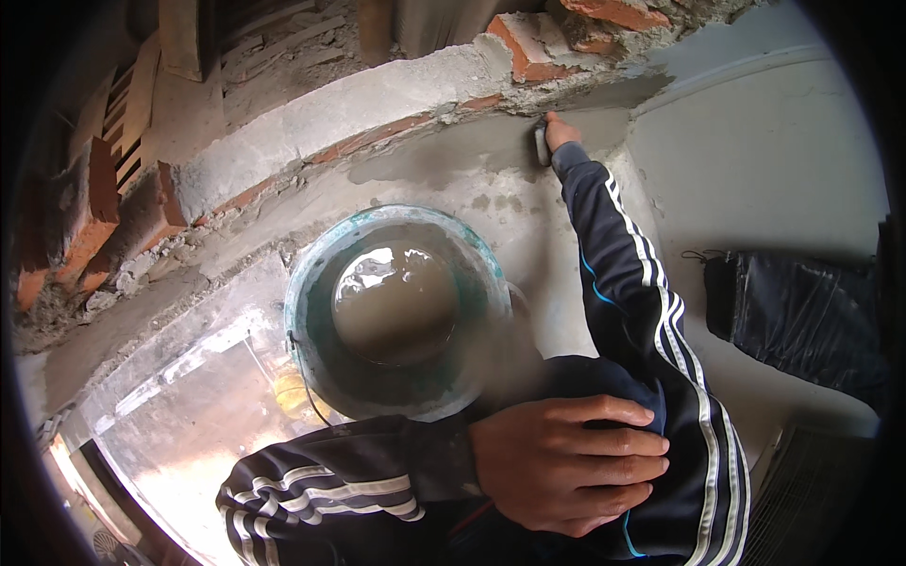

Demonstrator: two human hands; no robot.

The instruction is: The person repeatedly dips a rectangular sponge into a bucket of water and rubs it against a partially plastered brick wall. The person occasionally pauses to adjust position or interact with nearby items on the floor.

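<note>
My right hand [563,132] is stretched far out to the wall, closed on a small grey flat-looking tool [542,143]; its exact kind is hard to make out. The tool is at a band of wet grey mortar [425,156] below the broken brick edge. My left hand [571,462] lies over my dark-clad knee, fingers loosely bent and slightly apart, holding nothing. Beyond it stands a round green bucket [493,274] with a thin wire handle. Murky grey-brown water [392,316] lies inside, reflecting light.
A broken wall top with red bricks [90,203] and a pale concrete ledge [349,99] crosses the far side. At right, a black bag-like thing [802,316] is against the pale wall [755,160]. Wooden boards [179,42] stand at the far left.
</note>
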